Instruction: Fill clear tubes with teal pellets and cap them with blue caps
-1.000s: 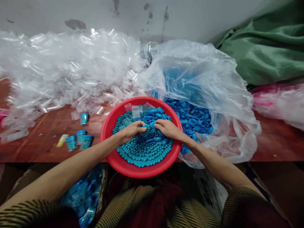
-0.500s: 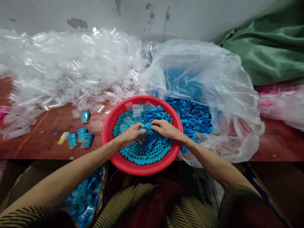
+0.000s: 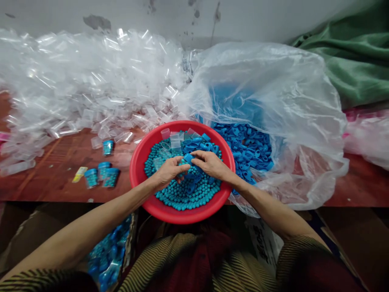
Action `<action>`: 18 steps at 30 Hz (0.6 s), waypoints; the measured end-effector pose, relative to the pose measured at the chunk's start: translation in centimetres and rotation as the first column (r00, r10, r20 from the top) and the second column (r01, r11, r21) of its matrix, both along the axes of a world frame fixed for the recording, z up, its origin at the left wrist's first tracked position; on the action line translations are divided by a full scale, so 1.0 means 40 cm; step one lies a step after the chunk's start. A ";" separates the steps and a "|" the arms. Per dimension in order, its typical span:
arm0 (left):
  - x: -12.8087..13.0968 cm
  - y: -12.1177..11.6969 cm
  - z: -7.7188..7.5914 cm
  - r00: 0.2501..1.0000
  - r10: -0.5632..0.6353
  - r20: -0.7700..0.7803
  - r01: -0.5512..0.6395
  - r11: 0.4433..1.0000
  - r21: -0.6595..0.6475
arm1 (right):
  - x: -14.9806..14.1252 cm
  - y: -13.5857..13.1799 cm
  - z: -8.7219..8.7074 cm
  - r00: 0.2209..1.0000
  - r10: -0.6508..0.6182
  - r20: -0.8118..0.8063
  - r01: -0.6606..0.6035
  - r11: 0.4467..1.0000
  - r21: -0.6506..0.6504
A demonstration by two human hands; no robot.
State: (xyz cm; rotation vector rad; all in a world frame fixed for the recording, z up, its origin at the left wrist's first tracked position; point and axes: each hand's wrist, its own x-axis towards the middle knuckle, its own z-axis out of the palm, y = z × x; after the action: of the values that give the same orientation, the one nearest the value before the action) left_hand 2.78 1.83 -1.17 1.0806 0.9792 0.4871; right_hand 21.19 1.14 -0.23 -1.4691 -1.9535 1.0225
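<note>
Both my hands meet over the middle of a red basin (image 3: 138,162) filled with small teal balls (image 3: 182,198), blue caps and a few clear cups. My left hand (image 3: 168,172) curls its fingers around a small clear cup of teal balls. My right hand (image 3: 209,163) pinches a blue cap (image 3: 188,158) at the top of that cup. Fingertips of the two hands touch.
A big heap of clear plastic cups (image 3: 91,89) covers the back left of the brown table (image 3: 54,182). Three filled capped cups (image 3: 101,174) lie left of the basin. An open clear bag of blue caps (image 3: 246,146) sits right. Green cloth (image 3: 358,61) lies far right.
My hands have lifted slightly from the balls and drawn together; the right hand has brought a blue cap onto the cup in the left hand. The view shifted a little.
</note>
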 end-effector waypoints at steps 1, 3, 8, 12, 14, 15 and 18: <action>0.002 -0.001 -0.001 1.000 0.027 -0.011 -0.027 1.000 0.008 | 0.000 0.000 -0.001 1.000 0.011 -0.008 -0.011 1.000 -0.004; 0.003 -0.001 -0.002 0.998 0.066 -0.020 -0.066 0.998 0.017 | 0.002 0.001 -0.005 0.998 0.045 -0.038 -0.046 0.999 -0.021; -0.004 0.001 -0.001 0.999 -0.037 0.007 0.036 0.997 0.069 | 0.003 0.006 -0.016 0.990 0.063 -0.128 -0.068 0.997 -0.031; -0.002 -0.003 0.002 0.997 -0.080 -0.020 0.082 0.991 0.106 | -0.007 -0.002 -0.011 0.971 0.007 -0.239 -0.043 0.989 -0.145; 0.000 -0.005 0.005 0.996 -0.082 -0.035 0.086 0.989 0.120 | -0.010 -0.006 -0.011 0.961 -0.027 -0.274 -0.026 0.982 -0.188; -0.001 -0.006 0.006 0.996 -0.083 -0.039 0.088 0.988 0.125 | -0.011 -0.007 -0.013 0.957 -0.040 -0.287 -0.015 0.982 -0.187; -0.004 -0.006 0.013 0.995 -0.091 -0.035 0.094 0.989 0.116 | -0.013 -0.009 -0.025 0.947 -0.052 -0.318 -0.001 0.986 -0.165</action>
State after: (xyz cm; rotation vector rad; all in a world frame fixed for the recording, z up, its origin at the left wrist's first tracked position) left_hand 2.62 1.58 -0.65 1.2367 0.9314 0.4583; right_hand 20.67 0.77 -1.22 -1.3090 -1.6477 1.3451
